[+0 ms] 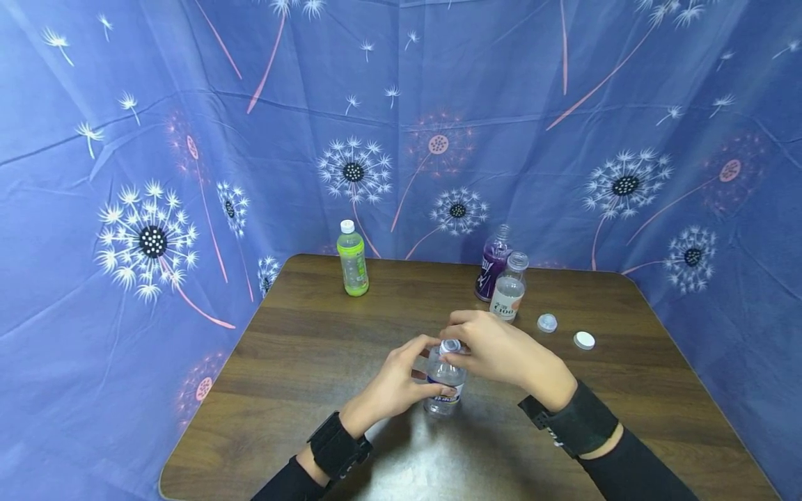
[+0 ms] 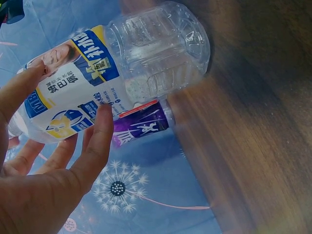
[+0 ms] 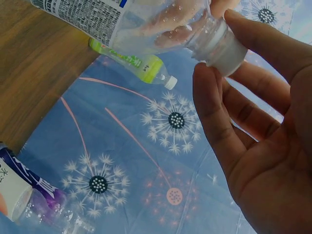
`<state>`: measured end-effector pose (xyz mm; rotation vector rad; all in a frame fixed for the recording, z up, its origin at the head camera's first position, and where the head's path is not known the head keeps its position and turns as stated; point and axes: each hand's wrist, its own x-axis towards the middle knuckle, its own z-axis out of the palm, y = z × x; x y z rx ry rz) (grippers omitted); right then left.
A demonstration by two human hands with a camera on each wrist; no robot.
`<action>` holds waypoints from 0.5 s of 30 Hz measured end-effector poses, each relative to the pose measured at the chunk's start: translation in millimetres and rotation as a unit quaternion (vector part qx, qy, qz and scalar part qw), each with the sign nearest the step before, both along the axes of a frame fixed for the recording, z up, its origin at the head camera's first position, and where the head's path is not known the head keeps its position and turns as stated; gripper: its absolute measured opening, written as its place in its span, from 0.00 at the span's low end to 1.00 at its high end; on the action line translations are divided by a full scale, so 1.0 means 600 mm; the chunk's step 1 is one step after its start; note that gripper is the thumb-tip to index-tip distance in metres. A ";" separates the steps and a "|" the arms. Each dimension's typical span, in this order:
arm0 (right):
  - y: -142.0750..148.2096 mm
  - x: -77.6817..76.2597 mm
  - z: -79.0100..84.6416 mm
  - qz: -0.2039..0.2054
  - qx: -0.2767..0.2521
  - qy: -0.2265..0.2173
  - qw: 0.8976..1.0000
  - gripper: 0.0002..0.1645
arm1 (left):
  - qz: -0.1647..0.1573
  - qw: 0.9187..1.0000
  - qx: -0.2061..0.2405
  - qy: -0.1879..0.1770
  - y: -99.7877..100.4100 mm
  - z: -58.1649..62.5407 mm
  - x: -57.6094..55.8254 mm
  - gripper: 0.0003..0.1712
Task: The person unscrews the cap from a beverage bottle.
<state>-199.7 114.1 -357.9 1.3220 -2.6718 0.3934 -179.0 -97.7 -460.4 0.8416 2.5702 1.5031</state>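
A clear plastic bottle [image 1: 443,407] with a white, blue and yellow label [image 2: 68,80] stands upright near the middle of the table. My left hand [image 1: 401,379] holds it by the body, thumb on one side of the label and fingers on the other. Over the top, my right hand [image 1: 501,351] has thumb and fingertips around the white cap [image 3: 229,54], pinching it at the bottle's neck. Water droplets cling inside the bottle near the shoulder. Part of the bottle's upper side is hidden by fingers in the head view.
At the back left stands a green-labelled bottle [image 1: 354,268] with a white cap. A purple bottle [image 1: 493,264] and a white-labelled bottle [image 1: 509,292], both uncapped, stand back right. Right of them lie a translucent cap [image 1: 547,323] and a white cap [image 1: 584,340]. Patterned blue cloth [image 1: 401,104] hangs behind the table.
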 end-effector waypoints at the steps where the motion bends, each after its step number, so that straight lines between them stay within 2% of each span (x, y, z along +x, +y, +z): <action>1: -0.001 0.000 -0.001 -0.008 0.001 0.003 1.000 0.10 | 0.000 1.000 -0.002 0.002 0.000 0.000 0.000 0.39; 5: -0.008 0.002 -0.005 -0.045 0.001 0.016 0.999 0.11 | -0.001 1.000 -0.001 0.006 0.000 -0.001 0.001 0.38; 11: -0.010 0.003 -0.007 -0.087 0.003 0.026 0.996 0.20 | -0.002 1.000 0.002 0.000 0.000 -0.003 0.001 0.38; 15: -0.002 0.003 -0.002 -0.087 -0.004 0.049 0.995 0.25 | -0.004 1.000 -0.002 -0.001 -0.002 -0.002 0.001 0.38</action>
